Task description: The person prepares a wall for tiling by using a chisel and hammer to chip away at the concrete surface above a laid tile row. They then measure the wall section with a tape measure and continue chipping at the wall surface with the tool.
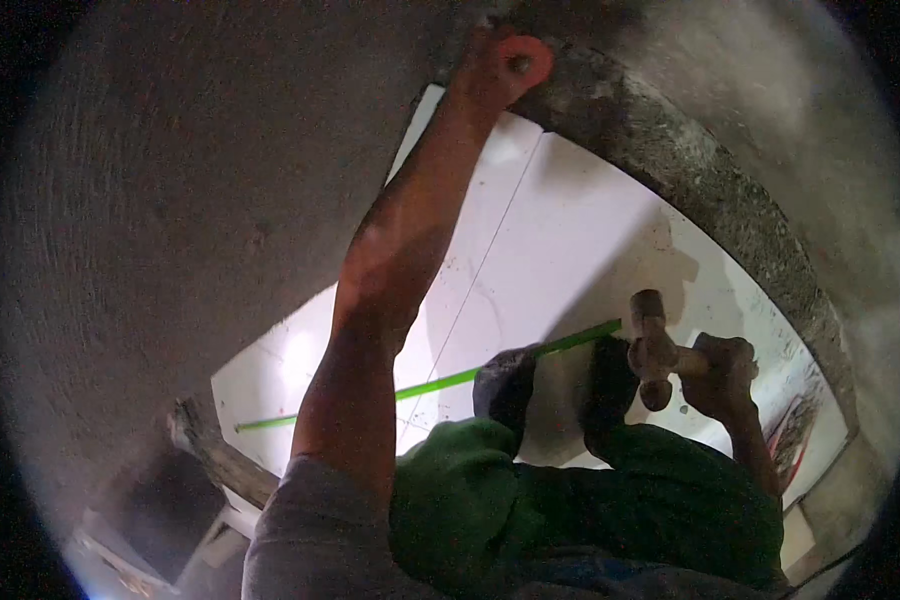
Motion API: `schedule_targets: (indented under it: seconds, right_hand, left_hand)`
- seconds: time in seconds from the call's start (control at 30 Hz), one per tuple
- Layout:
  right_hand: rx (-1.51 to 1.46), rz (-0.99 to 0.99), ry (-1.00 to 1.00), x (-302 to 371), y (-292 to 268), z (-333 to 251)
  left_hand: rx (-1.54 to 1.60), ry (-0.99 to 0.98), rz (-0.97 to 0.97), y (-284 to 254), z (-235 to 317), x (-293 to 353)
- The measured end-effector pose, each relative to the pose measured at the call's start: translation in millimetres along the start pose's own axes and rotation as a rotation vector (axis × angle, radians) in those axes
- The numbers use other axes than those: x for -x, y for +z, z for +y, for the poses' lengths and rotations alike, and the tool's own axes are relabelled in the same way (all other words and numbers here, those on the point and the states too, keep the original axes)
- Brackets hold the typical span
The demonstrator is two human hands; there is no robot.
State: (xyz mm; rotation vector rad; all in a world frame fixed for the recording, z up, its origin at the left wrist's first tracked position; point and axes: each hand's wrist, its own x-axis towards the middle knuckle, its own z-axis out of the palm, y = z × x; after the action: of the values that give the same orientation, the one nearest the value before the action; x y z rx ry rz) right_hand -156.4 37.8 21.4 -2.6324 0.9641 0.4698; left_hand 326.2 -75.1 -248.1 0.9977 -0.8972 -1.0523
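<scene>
My left arm reaches far forward, over the white tiled floor, to the rough grey wall. At its end my left hand is closed round a tool with a round orange-red guard. A dark spot shows in the guard's centre; the tool's far end is hidden. On the right, close to my knee, my right hand grips the handle of a hammer. The hammer head is held above the tiles, well apart from the orange guard.
A long thin green strip lies across the tiles, passing under my left arm. Rough concrete borders the tiles' far edge. A wooden stick and a dark boxy object are at lower left. Reddish, stringy material lies at right.
</scene>
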Motion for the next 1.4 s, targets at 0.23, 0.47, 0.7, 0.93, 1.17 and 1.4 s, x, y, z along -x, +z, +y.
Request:
schedule_targets:
  seconds: [0.23,0.47,0.7,0.93,1.17,1.4]
  right_hand:
    - [-0.183,-0.033,0.199,-3.9,9.9,-8.0]
    - [-0.267,-0.051,0.209,-30.9,12.4,-12.8]
    - [-0.327,0.088,0.063,-18.9,16.2,-15.7]
    - [-0.231,0.052,0.043,-18.8,31.2,-16.3]
    - [-0.319,0.046,0.074,-23.8,28.3,-19.0]
    - [-0.317,0.137,-0.026,-14.0,47.1,-19.6]
  left_hand:
    - [-0.583,0.206,0.028,16.1,14.9,16.4]
    - [-0.192,0.023,-0.012,-20.5,2.0,5.6]
    - [0.636,-0.548,0.487,37.0,75.5,13.1]
    - [0.571,-0.470,0.428,31.5,59.6,3.4]
    - [-0.102,0.003,-0.148,26.2,-25.1,28.3]
    - [-0.642,0.385,-0.249,81.3,31.6,76.7]
